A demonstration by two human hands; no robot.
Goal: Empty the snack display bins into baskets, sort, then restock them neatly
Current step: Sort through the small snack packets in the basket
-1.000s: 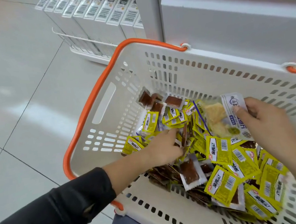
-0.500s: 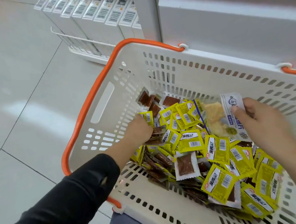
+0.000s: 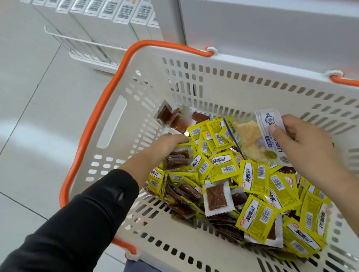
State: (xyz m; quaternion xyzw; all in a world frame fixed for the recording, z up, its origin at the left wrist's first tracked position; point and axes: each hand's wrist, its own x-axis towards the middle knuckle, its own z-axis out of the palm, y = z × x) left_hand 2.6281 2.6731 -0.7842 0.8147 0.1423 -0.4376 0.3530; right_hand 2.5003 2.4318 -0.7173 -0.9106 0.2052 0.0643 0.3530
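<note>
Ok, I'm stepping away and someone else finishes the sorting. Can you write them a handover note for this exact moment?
Left hand: buried in the snack pile at the basket's left side; grip hidden.
Right hand: pinching a white pack of pale crackers above the pile.
Yellow packets and clear packets of brown snack lie mixed in the basket.
Done: snacks are in the basket.
Left: sorting is barely started; restocking not begun.
</note>
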